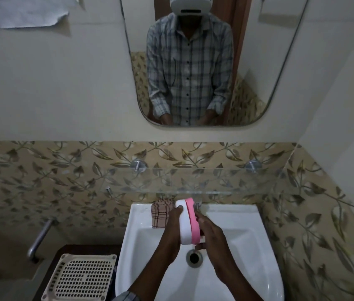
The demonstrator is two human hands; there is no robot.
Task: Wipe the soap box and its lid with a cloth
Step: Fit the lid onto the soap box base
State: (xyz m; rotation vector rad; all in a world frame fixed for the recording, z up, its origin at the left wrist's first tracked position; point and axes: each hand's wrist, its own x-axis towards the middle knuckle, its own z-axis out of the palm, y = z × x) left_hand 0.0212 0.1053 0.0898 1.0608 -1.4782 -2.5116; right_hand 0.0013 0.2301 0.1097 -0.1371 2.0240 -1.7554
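Over the white sink (243, 218), both hands hold the soap box (186, 222) up on its edge above the drain (193, 257). The box's white part faces left and its pink part (192, 220) faces right. The left hand (169, 233) grips the white side, fingers curled round its far edge. The right hand (212, 235) presses against the pink side with its fingers wrapped onto it. A checked cloth (162, 213) lies folded on the sink's far left rim, just beside the box and apart from both hands. A glass shelf (193, 181) runs along the wall beyond, under a mirror (193, 61). A beige basket (80, 276) sits near left of the sink.
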